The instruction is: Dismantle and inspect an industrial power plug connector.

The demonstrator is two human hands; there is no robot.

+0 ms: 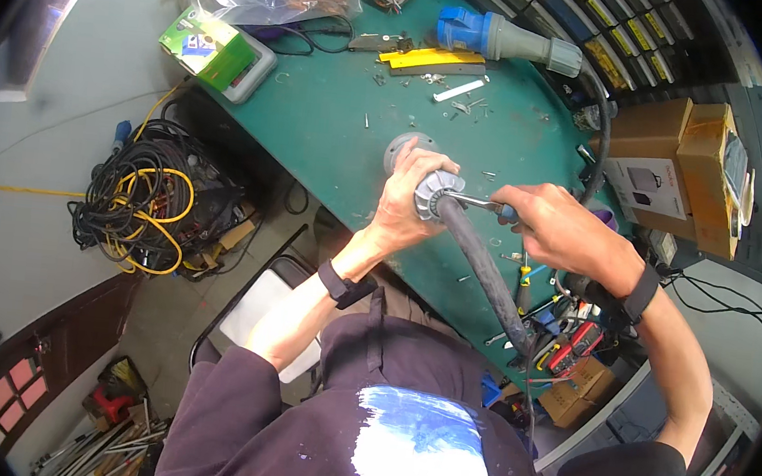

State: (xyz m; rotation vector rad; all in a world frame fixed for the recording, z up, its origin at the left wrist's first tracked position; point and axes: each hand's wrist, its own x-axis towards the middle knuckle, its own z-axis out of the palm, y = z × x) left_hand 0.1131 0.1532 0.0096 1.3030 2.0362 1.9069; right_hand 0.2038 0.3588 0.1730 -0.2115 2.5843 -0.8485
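Note:
My left hand [400, 205] is wrapped round a grey industrial plug [438, 196], holding it just above the green bench. A ribbed collar forms its near end, and a thick black cable [483, 271] runs out of this toward the lower right. In my right hand [558, 232] is a screwdriver [476, 200] with a metal shaft and a bluish handle, mostly covered by my fingers. Its tip meets the collar where the cable enters; the exact contact point is too small to tell.
On the green workbench [326, 145] are loose screws, a yellow strip [430, 58], a blue-and-grey plug [492, 38] and a green box [207, 47]. A cardboard box [681, 166] stands at the right, near tools and a red meter [577, 347]. Coiled cables [142, 197] lie left.

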